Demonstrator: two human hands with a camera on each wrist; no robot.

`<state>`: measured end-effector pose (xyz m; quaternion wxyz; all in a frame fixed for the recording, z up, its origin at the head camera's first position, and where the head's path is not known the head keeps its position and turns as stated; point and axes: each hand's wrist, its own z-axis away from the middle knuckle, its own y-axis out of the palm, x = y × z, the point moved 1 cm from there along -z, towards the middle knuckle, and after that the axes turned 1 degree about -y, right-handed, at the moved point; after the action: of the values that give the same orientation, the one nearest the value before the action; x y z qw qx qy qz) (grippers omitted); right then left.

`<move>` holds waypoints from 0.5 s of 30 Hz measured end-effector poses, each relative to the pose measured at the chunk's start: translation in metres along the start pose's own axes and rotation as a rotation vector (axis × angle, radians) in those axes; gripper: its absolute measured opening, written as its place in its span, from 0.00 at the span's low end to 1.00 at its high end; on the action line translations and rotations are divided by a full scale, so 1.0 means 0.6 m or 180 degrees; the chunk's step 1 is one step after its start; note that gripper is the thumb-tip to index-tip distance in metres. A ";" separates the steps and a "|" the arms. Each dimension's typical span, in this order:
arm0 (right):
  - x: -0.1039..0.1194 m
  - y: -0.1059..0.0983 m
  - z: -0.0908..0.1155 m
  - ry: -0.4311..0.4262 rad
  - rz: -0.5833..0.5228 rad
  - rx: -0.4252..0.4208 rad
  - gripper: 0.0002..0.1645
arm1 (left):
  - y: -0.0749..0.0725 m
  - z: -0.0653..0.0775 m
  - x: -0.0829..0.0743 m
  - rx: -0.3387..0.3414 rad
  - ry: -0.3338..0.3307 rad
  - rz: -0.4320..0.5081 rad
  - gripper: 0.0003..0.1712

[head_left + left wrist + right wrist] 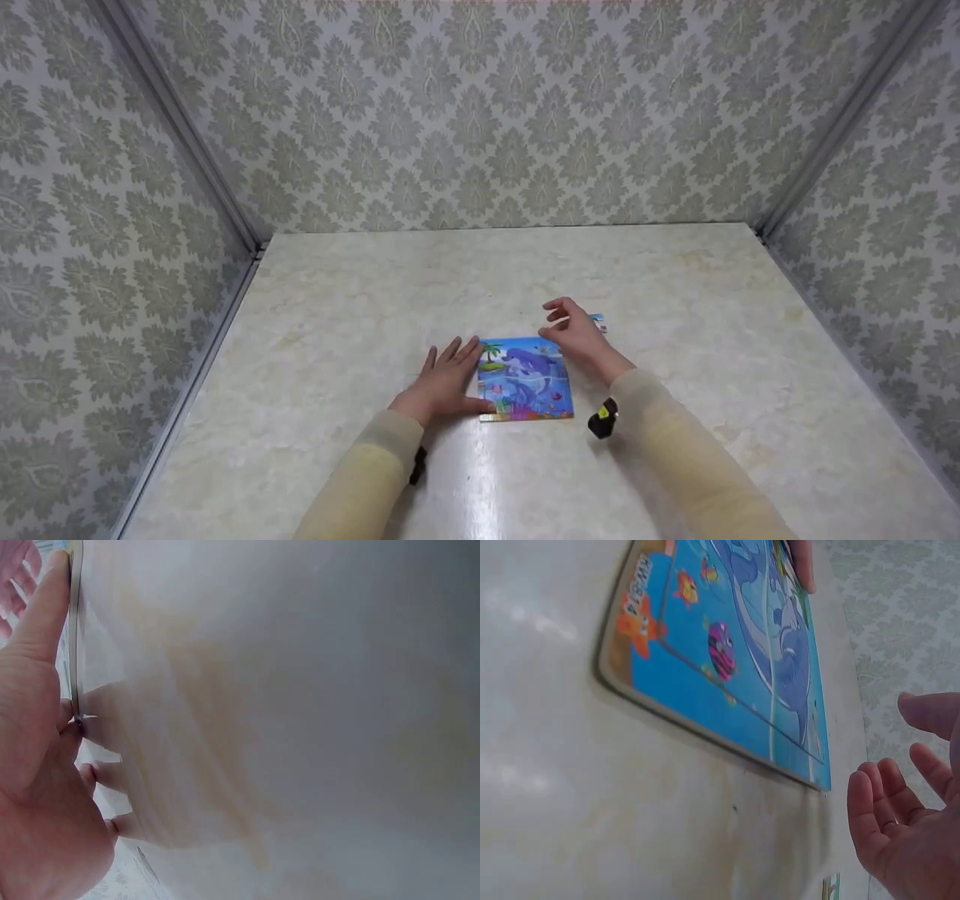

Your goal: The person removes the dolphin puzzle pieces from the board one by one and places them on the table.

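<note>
The dolphin board (525, 386) lies about midway between the table's (360, 285) side edges. The left hand (441, 386), fingers straight and spread, touches its left side; the right hand (582, 337), loosely parted and empty, hovers by its far right corner, near perhaps a printed card (599, 321), mostly hidden.

White glare streaks the softly lit table (375, 289).
</note>
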<state>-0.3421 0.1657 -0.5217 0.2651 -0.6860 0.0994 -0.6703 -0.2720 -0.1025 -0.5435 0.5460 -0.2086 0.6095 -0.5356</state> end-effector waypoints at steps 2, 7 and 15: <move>0.003 0.010 0.001 -0.0005 0.0020 0.0054 0.28 | 0.000 0.000 0.000 0.0005 -0.0013 -0.0015 0.65; 0.008 0.029 0.003 -0.0063 0.0186 0.0223 0.28 | -0.002 0.001 -0.002 -0.0001 0.0002 -0.0016 0.64; 0.012 0.045 0.003 -0.0151 0.0699 0.0422 0.24 | -0.002 0.000 -0.002 0.0000 0.0005 -0.0004 0.64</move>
<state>-0.3336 0.1401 -0.5290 0.3839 -0.6676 0.1231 -0.6259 -0.2720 -0.1020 -0.5423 0.5452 -0.2086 0.6098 -0.5361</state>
